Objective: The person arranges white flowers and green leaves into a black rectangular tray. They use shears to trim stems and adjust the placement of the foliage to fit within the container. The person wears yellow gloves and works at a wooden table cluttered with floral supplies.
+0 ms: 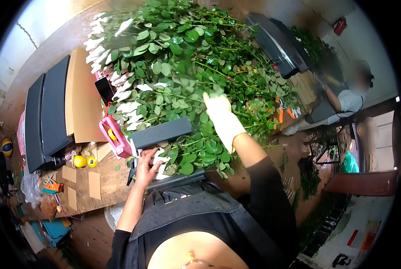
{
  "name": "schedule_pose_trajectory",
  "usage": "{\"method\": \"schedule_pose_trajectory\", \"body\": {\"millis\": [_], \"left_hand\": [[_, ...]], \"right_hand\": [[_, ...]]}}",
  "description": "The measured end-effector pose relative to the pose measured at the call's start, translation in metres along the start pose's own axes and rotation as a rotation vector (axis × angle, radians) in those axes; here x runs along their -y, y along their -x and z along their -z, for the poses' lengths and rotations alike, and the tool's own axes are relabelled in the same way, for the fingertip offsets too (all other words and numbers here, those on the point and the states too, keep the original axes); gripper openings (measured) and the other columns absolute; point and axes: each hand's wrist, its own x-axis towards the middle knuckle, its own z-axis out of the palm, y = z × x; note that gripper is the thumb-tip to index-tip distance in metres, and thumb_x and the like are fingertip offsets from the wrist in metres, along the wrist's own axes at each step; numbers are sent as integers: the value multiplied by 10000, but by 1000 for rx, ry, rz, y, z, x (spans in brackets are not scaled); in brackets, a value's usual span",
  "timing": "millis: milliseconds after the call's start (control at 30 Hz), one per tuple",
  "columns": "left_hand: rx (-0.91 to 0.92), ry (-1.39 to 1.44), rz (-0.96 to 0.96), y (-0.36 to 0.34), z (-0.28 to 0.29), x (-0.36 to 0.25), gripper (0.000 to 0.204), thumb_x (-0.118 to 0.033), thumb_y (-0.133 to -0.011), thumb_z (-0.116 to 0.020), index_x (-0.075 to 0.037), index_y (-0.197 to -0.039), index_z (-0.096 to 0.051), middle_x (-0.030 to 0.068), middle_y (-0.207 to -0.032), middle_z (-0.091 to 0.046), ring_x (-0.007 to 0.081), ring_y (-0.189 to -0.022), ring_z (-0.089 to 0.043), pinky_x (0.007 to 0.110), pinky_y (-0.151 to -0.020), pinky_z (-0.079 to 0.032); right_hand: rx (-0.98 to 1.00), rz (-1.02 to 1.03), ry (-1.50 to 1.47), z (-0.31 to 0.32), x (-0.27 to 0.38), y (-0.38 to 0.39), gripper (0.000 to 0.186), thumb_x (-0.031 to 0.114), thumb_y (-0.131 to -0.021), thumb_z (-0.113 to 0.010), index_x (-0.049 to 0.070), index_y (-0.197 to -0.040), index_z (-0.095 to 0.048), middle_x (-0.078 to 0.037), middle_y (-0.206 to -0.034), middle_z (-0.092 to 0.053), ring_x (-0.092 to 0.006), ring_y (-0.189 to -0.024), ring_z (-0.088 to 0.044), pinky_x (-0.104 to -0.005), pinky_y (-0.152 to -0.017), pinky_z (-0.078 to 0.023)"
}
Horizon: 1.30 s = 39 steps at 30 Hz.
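My left hand, bare, rests at the near end of the bench with its fingers apart. It touches white-sleeved flower heads of a small leafy bunch. Just beyond it, a dark grey ridged strip lies across the stems. My right hand, in a pale yellow glove, reaches over the big heap of leafy rose stems. Its fingers close around a leafy rose stem whose white-sleeved head points left; the leaves are partly blurred there. More white-sleeved heads line the heap's left side.
Left of the heap stand a pink tape dispenser, a phone and dark cardboard boxes. Yellow tape rolls and cardboard pieces lie on the wooden bench. Orange-handled cutters sit right; a person works beyond.
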Motion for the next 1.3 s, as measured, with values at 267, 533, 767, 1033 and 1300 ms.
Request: {"method": "schedule_pose_trajectory", "body": {"millis": [267, 533, 767, 1033, 1300], "left_hand": [[8, 7, 129, 5, 8, -9, 636, -149, -841, -832, -48, -1398, -545, 152, -1208, -585, 291, -1010, -622, 375, -872, -541], [65, -49, 119, 5, 6, 2, 582, -179, -865, -796, -46, -1384, -569, 164, -1252, -604, 302, -1055, -622, 384, -857, -559], [9, 88, 41, 4, 3, 2, 518, -187, -872, -777, -25, -1327, -590, 174, -1231, -622, 390, -1084, -611, 435, -975, -501], [-132, -2, -51, 7, -6, 13, 381, -224, -852, -796, -8, -1098, -601, 171, -1069, -582, 384, -974, -572, 451, -852, -476], [-100, -4, 96, 3, 7, -7, 390, -290, -899, -758, -4, -1120, -611, 189, -1011, -621, 382, -966, -593, 464, -857, -487]], "right_hand": [[-697, 253, -89, 79, -61, 58, 402, 51, -881, -660, 182, -1257, -716, -123, -1160, -737, -297, -1062, -691, -373, -1065, -503], [-945, 598, -395, 109, -59, 115, 378, 28, -845, -612, 27, -1206, -723, -150, -1085, -743, -336, -1144, -682, -455, -1065, -487], [-325, 314, -298, -50, -70, 103, 240, 122, -915, -653, 107, -1121, -776, -135, -1167, -748, -274, -1060, -705, -352, -989, -539], [-461, 422, -127, 77, 18, 137, 467, -31, -830, -647, 107, -1276, -672, -196, -1230, -704, -333, -1130, -682, -407, -943, -552], [171, 366, -106, 6, 152, 87, 443, 449, -928, -649, 173, -1275, -642, -168, -1026, -755, -337, -995, -736, -506, -915, -546]]}}
